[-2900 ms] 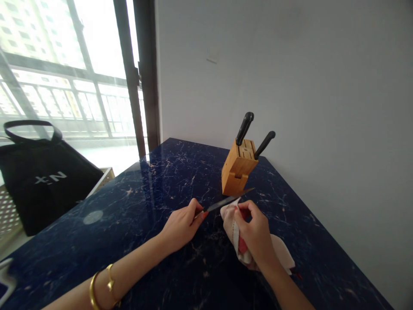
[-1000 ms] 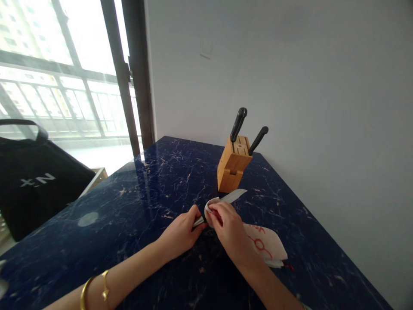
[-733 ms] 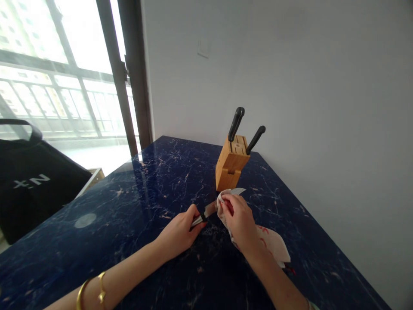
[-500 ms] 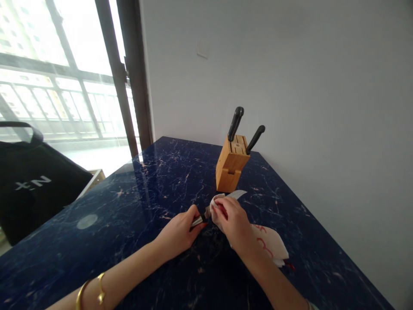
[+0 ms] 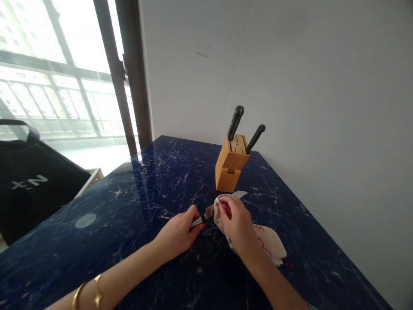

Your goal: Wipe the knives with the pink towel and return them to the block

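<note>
My left hand (image 5: pixel 180 230) is closed round the handle of a kitchen knife (image 5: pixel 239 194), whose blade points to the upper right. A white cloth (image 5: pixel 269 242) with red markings is pinched in my right hand (image 5: pixel 236 219) and folded over the middle of the blade. Bare metal shows near the handle and at the tip; the cloth and fingers hide the rest. Just beyond the blade stands a wooden knife block (image 5: pixel 227 172) with two black-handled knives in it, one upright handle (image 5: pixel 235 122) and one leaning right (image 5: pixel 256 138).
The dark blue marbled table (image 5: pixel 135 215) runs back to a pale wall (image 5: pixel 306 86). A black bag (image 5: pixel 38 185) stands beyond its left edge, near a bright window. A round pale spot (image 5: pixel 85 221) shows on the tabletop at left.
My right hand and the cloth have slid slightly along the blade toward the tip, baring more metal near the handle. My left hand stays in nearly the same place.
</note>
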The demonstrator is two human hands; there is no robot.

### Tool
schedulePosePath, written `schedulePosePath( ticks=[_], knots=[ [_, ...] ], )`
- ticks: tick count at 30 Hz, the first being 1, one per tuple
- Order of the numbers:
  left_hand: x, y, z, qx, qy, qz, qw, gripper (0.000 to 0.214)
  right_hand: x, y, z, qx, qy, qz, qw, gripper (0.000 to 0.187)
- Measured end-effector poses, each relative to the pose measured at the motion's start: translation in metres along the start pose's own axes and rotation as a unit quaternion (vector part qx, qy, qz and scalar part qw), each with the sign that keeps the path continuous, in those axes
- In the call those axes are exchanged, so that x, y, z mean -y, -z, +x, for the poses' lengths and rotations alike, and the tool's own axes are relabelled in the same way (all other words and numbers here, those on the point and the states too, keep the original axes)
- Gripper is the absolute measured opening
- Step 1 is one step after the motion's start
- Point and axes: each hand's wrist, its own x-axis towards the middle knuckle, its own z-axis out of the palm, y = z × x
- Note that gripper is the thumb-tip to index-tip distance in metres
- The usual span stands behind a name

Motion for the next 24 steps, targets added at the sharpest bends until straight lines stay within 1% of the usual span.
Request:
schedulePosePath(
  ticks=[1,3,6,8,10,12,15,17,19,22,24],
  knots=[
    [0.0,0.0,0.0,0.003,0.003,0.003,1.0,0.01,-0.003,0.002,0.001,-0.006,-0.011,-0.008,1.0,0.017],
    [0.0,0.0,-0.001,0.01,0.008,0.006,1.0,0.01,-0.003,0.002,0.001,0.005,-0.013,-0.012,1.0,0.016],
    [0.002,-0.001,-0.001,0.017,0.006,0.004,1.0,0.01,0.008,-0.004,-0.004,0.058,0.026,0.004,0.998,0.016],
    [0.003,-0.001,-0.002,0.017,0.001,0.0,1.0,0.009,0.013,-0.005,-0.005,0.076,0.041,0.012,0.996,0.017],
    [0.002,0.0,-0.002,0.013,0.003,-0.004,1.0,0.009,0.007,-0.001,-0.002,0.055,0.027,0.002,0.998,0.016],
    [0.0,0.002,-0.001,0.01,0.008,-0.008,1.0,0.01,-0.009,0.01,0.005,0.008,-0.013,-0.025,1.0,0.015],
    [-0.001,0.003,-0.001,0.008,0.012,-0.017,1.0,0.01,-0.035,0.026,0.014,-0.055,-0.074,-0.065,0.994,0.016],
    [-0.001,0.002,-0.001,0.009,0.014,-0.022,1.0,0.01,-0.041,0.028,0.014,-0.064,-0.088,-0.068,0.992,0.018],
    [0.001,0.002,-0.001,0.011,0.019,-0.022,1.0,0.01,-0.035,0.021,0.011,-0.04,-0.067,-0.049,0.996,0.017],
    [0.002,0.001,-0.001,0.011,0.026,-0.019,0.999,0.011,-0.019,0.007,0.004,0.025,-0.001,-0.009,1.0,0.018],
    [0.001,0.002,-0.001,0.009,0.027,-0.021,0.999,0.012,-0.016,0.005,0.004,0.029,0.011,0.002,1.0,0.019]
  ],
)
